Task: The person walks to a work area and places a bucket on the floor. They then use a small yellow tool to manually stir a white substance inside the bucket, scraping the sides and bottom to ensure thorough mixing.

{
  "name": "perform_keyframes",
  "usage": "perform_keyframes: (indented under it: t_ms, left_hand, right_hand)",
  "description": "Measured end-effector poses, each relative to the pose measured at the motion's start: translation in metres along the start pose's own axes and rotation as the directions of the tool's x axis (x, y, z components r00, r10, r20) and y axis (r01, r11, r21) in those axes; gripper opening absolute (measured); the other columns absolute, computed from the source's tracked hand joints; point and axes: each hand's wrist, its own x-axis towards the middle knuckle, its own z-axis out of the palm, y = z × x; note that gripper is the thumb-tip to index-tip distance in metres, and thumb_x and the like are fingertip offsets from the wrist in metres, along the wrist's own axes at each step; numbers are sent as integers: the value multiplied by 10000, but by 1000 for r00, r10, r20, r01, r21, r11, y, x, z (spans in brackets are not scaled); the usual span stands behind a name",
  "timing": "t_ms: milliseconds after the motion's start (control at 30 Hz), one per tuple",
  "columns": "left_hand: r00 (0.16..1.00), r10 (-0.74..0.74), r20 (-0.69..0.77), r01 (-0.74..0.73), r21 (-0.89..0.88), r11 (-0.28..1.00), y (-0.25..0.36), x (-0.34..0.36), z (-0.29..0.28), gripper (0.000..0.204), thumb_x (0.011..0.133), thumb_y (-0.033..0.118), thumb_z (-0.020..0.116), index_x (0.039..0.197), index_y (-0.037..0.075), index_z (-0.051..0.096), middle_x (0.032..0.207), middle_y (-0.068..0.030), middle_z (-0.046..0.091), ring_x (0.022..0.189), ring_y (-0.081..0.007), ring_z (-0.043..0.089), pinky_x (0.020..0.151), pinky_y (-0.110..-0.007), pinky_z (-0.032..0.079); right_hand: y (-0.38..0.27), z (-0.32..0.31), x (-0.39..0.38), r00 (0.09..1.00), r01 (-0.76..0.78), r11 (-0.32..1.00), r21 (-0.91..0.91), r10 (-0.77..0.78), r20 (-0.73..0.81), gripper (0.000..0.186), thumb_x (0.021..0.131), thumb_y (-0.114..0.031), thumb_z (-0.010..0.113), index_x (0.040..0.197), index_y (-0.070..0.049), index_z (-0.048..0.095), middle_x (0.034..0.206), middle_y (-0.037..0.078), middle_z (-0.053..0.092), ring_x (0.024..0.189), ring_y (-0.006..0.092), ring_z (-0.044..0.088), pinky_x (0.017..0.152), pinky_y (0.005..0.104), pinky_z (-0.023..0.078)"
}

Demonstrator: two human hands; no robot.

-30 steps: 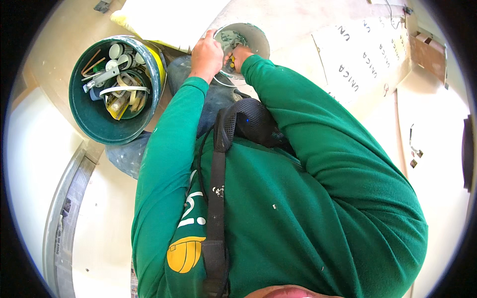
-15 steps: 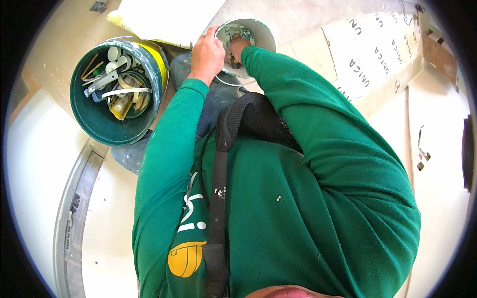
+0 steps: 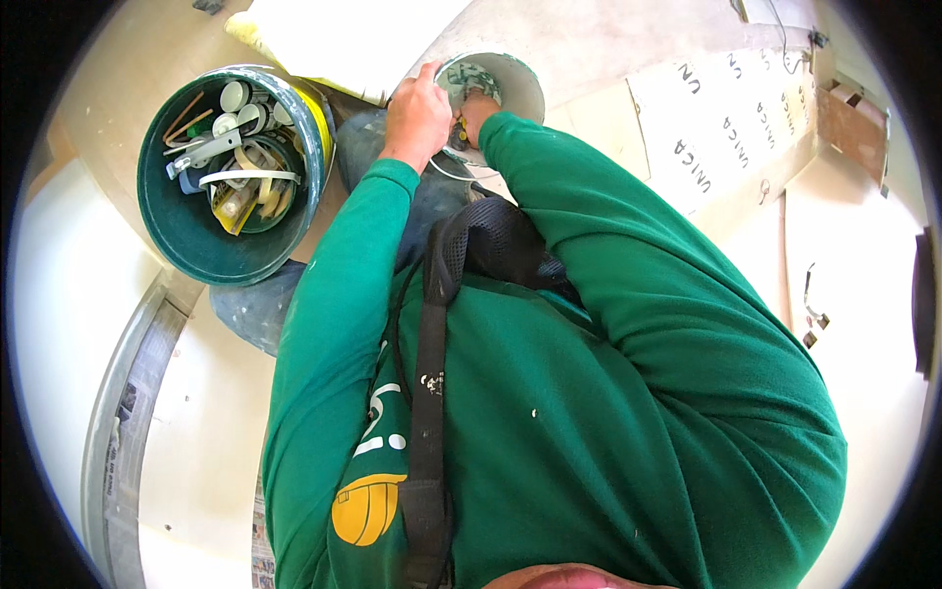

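Observation:
A pale grey bucket [image 3: 518, 83], tilted toward me, has whitish residue and greenish patches inside. My left hand [image 3: 417, 116] is closed over its left rim. Inside the bucket is my right hand [image 3: 477, 110], its fingers wrapped round a tool with a black and yellow handle [image 3: 461, 130]. The tool's working end is hidden, so I cannot tell its kind. A thin white bail handle [image 3: 446, 174] hangs below the bucket's near side.
At the left stands a dark green bucket [image 3: 172, 231] holding brushes, white rolls, a metal tool and a smaller pot. A white bag [image 3: 343, 44] lies beyond it. Printed cardboard sheeting [image 3: 721, 128] covers the floor at the right. A cable end [image 3: 812, 309] lies farther right.
My right hand has shifted slightly within the pale bucket, and the tool handle with it. My left hand stays on the rim. The view has shifted a little.

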Motion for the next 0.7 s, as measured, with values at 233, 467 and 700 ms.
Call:
perform_keyframes:
  t_ms: [233,467,700]
  left_hand:
    - [998,58,-29,-58,-1,998,7,0,1,358,931,135,507,1279,76,569,960,-266,646,883,-451,649,804,-520,531]
    - [1000,12,-25,-11,28,1000,1,-4,0,356,938,135,499,1279,62,568,969,-276,654,901,-444,652,828,-511,523]
    - [1000,-15,12,15,-10,1000,5,3,1,355,941,138,511,1282,62,574,976,-279,657,934,-438,653,842,-503,521]
  right_hand:
    - [10,-12,31,966,244,626,-740,-92,241,309,796,-105,717,1031,-303,753,1328,92,566,1052,276,662,832,396,562]
    - [-22,9,13,952,-255,713,653,305,39,319,1057,-318,410,1059,-50,583,918,126,611,682,272,622,555,460,546]
    - [-5,6,12,954,-199,604,772,300,11,351,1068,-315,341,1044,-14,518,830,158,592,614,286,588,509,469,521]
